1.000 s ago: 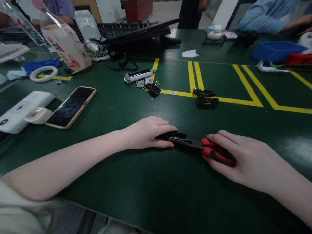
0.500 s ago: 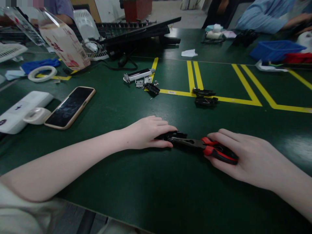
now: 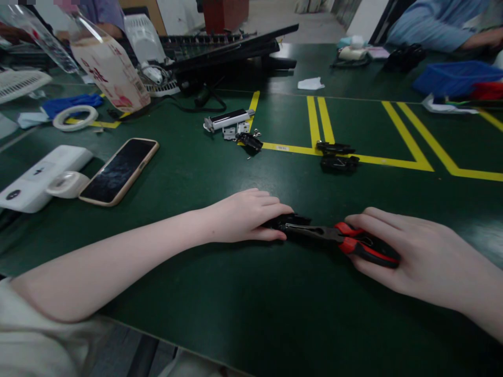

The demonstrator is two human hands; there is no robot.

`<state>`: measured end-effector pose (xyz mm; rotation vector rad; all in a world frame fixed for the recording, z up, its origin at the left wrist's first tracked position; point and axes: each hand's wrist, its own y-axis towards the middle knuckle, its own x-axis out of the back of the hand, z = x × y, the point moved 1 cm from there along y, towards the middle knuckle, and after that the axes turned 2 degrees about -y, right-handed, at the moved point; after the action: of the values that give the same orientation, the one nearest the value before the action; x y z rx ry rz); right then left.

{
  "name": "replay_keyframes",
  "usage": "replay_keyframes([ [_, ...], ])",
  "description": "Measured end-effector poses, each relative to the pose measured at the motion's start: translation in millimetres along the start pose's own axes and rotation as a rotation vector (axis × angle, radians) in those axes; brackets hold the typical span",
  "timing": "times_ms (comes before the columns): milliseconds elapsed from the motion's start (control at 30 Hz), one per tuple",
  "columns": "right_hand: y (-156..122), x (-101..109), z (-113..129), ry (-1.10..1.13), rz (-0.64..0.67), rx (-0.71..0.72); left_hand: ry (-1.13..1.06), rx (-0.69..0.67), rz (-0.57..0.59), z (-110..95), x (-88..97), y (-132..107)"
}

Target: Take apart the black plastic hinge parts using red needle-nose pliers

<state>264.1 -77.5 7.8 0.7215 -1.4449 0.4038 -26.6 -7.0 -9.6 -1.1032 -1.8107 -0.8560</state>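
Observation:
My left hand is closed on a small black part, pinching it between thumb and fingers just above the green table. Much of the part is hidden by the fingers. My right hand grips red-and-black long-nose pliers, whose jaws point left and meet the black part beside my left thumb. A thin metal piece seems to show at the jaw tips, too small to name. Beyond my hands lie two similar black parts on a yellow tape line.
A phone, a white box-like device and a tape roll lie on the left. Small metal pieces and a silver-black bar sit farther back. A bottle and blue bin stand behind; a person's sleeve shows far right.
The whole view has shifted slightly, so things appear a little farther right. Both hands keep their holds on the black part and the pliers.

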Motion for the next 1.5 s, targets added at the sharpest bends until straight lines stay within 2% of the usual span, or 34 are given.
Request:
replay_keyframes([
  [133,0,0,-1,-0.003,-0.017,0.014,-0.016,-0.003,0.009,-1,1.3,0],
  [367,0,3,1,0.055,0.109,-0.088,-0.032,-0.011,-0.009,-2,0.8,0],
  [633,3,5,9,0.095,0.148,-0.140,-0.027,0.005,-0.003,-1,1.1,2],
  [900,5,8,1,0.052,0.138,-0.087,-0.036,-0.021,-0.032,-1,0.9,2],
  [1067,1,5,-5,0.123,0.144,-0.080,-0.071,-0.026,-0.012,1,3.9,-1],
  [1233,-2,4,-8,0.144,0.191,-0.066,-0.136,-0.069,-0.095,-1,6.4,-5],
  [1367,2,3,-5,0.139,0.153,-0.020,-0.199,-0.146,-0.001,-5,8.0,-4],
  [1500,6,3,-4,0.129,0.115,0.028,-0.240,-0.154,0.090,-7,11.0,-3],
])
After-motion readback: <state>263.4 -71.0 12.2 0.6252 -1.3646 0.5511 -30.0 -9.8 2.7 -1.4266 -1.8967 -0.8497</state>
